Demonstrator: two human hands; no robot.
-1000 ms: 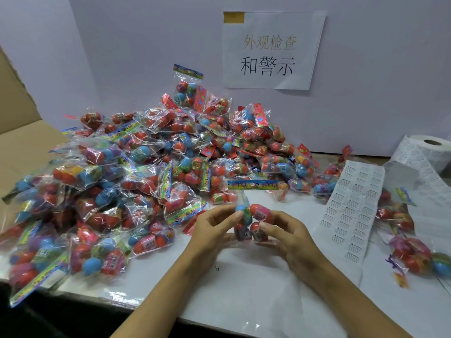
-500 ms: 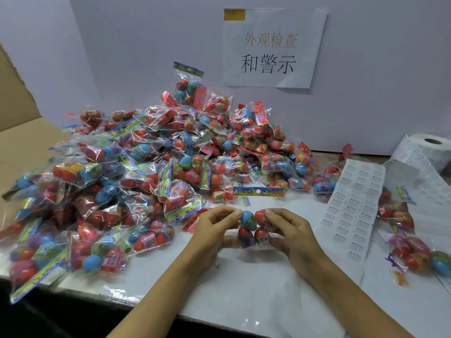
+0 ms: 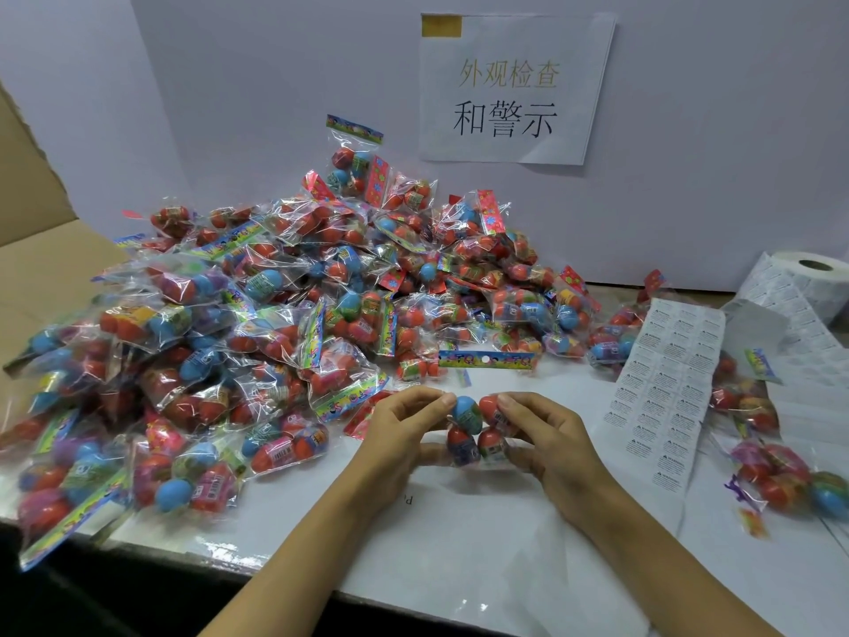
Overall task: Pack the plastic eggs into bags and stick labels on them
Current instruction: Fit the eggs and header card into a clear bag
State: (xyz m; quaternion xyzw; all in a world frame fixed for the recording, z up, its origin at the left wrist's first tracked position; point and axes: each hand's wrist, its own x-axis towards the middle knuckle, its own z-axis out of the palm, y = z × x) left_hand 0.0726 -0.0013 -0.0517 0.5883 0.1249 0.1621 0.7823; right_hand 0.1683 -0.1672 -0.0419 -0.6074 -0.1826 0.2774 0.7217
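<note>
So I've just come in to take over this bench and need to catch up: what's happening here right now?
A person is holding one clear bag of plastic eggs just above the white table, the left hand and right hand both pinching it at its top and bottom. A large pile of bagged eggs lies behind and to the left. A sheet of labels lies to the right, with a label roll beyond it.

A packing and inspection station: bagged toy eggs heaped on a worktop, label sheets, posted sign.
</note>
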